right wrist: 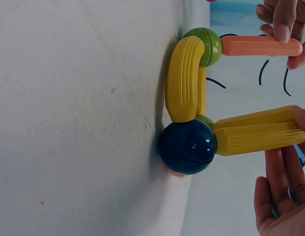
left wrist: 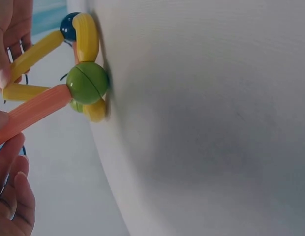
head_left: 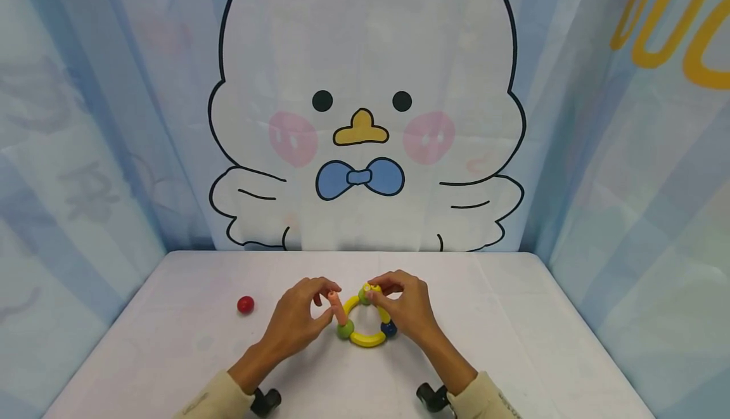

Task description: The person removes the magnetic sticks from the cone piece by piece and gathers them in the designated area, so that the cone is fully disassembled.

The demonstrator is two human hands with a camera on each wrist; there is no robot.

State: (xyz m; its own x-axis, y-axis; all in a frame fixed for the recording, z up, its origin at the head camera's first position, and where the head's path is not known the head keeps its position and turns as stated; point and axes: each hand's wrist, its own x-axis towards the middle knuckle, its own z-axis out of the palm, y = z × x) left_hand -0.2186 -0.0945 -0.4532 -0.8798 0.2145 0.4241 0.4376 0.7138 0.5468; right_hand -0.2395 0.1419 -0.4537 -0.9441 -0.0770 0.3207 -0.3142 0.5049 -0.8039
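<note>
A ring of curved yellow rods [head_left: 367, 340] lies on the table, joined by two green balls [left wrist: 87, 82] and a dark blue ball [right wrist: 188, 146]. From the nearer green ball an orange rod [right wrist: 256, 46] stands up. My left hand [head_left: 298, 315] pinches its upper end between thumb and fingers. Two straight yellow rods [right wrist: 263, 138] rise from the blue ball and the far green ball, leaning together at their tops. My right hand [head_left: 409, 303] pinches those upper ends. In the right wrist view, part of a small reddish piece shows behind the blue ball.
A red ball [head_left: 246, 305] lies on the white-covered table [head_left: 542, 355], left of the left hand. Behind the table hangs a curtain [head_left: 365, 45] with a printed cartoon bird, and more curtain closes in both sides.
</note>
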